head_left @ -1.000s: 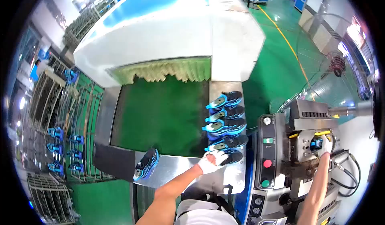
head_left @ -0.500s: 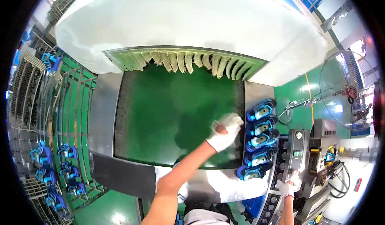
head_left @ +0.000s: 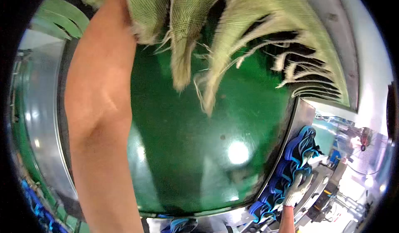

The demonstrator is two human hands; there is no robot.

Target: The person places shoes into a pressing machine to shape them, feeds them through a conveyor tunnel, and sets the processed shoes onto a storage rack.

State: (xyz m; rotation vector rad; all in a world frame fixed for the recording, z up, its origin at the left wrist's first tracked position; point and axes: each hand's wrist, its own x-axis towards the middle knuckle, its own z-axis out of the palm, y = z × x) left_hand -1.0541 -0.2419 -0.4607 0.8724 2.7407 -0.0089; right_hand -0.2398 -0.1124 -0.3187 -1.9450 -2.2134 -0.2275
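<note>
My left arm point(head_left: 102, 96) reaches up over the green conveyor belt point(head_left: 199, 150) and in under the frayed green fabric strips point(head_left: 187, 33) hanging at the machine's opening. The left hand itself is hidden behind these strips. On the right, my right hand point(head_left: 296, 190) wears a white glove, its fingers stretched out and apart. It is beside a row of blue and black shoes point(head_left: 286, 170) along the belt's right edge. Whether it touches one of them, I cannot tell.
Metal side plates point(head_left: 43, 91) border the belt. Another blue shoe point(head_left: 181, 224) shows at the bottom edge. Lower right stands equipment point(head_left: 322, 202), with a fan point(head_left: 363, 147) behind it. Blue items point(head_left: 39, 208) are at the lower left.
My view has moved close to the opening. My left hand has gone from above the belt to behind the strips. My right hand has moved from the equipment to beside the shoes.
</note>
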